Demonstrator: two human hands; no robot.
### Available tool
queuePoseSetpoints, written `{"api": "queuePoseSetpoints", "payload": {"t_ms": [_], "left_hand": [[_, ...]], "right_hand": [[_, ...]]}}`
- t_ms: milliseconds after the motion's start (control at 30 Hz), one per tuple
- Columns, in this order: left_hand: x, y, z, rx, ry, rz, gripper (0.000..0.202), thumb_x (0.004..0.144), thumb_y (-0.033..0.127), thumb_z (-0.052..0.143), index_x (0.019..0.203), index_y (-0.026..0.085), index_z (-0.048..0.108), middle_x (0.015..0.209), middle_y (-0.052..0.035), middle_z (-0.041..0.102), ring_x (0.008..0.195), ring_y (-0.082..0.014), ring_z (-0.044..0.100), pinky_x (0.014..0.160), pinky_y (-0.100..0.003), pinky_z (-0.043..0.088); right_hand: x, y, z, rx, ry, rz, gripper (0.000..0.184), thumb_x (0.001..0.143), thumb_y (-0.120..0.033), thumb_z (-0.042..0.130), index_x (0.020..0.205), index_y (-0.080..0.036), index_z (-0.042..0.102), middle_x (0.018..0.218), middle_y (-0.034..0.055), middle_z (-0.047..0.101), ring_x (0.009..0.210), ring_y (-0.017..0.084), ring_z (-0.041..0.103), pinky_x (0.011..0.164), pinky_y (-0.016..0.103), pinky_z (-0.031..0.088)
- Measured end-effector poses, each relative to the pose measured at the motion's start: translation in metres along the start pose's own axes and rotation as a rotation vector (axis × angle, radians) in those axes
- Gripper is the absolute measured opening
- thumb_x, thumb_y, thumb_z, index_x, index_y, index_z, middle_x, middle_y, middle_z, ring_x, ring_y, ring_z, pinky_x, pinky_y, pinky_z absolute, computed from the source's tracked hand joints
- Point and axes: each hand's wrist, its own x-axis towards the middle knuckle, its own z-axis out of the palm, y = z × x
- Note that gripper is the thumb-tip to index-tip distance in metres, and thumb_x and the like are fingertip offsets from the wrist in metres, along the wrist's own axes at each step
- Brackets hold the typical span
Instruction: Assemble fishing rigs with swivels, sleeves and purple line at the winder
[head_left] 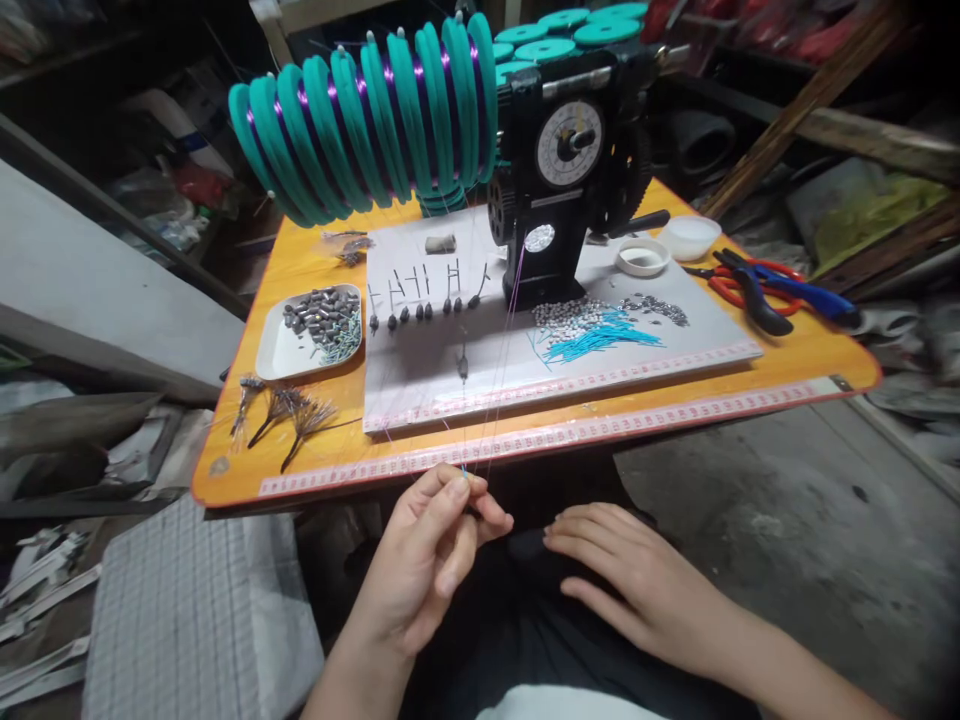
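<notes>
Left hand (424, 560) pinching a fine pale line (482, 420) between thumb and forefinger, just below the edge of the orange table (225, 470). Line rising from that pinch across the white board (420, 390) toward the black geared machine (547, 230) with its round dial. Right hand (622, 575) open, fingers loosely spread, holding nothing, near the table edge. Farther up, a white tray (270, 350) of dark lead sinkers (322, 320), red-and-blue-handled pliers (757, 300), and teal spools (367, 130) wound with purple thread.
</notes>
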Motion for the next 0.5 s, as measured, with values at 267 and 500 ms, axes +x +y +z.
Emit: {"api": "queuePoseSetpoints", "payload": {"t_ms": [267, 500], "left_hand": [[0.005, 0.01, -0.004, -0.077, -0.119, -0.099, 0.015, 0.079, 0.028, 0.078, 0.077, 0.013, 0.077, 0.052, 0.0037, 0.066, 0.028, 0.0057, 0.027, 0.08, -0.018, 0.055], [0.01, 0.015, -0.004, -0.008, -0.224, -0.117, 0.015, 0.078, 0.027, 0.079, 0.075, 0.013, 0.074, 0.049, 0.0039, 0.065, 0.03, 0.0046, 0.03, 0.077, -0.017, 0.053]], "right_hand": [[-0.035, 0.025, -0.006, 0.143, -0.292, 0.153, 0.032, 0.087, 0.003, 0.041, 0.095, -0.021, 0.062, 0.1, 0.0062, 0.062, 0.091, 0.018, 0.063, 0.077, 0.032, 0.054], [-0.037, 0.006, -0.035, 0.433, -0.576, 0.203, 0.044, 0.056, 0.008, 0.048, 0.079, -0.023, 0.07, 0.087, -0.0027, 0.067, 0.089, 0.014, 0.066, 0.085, 0.024, 0.052]]}}
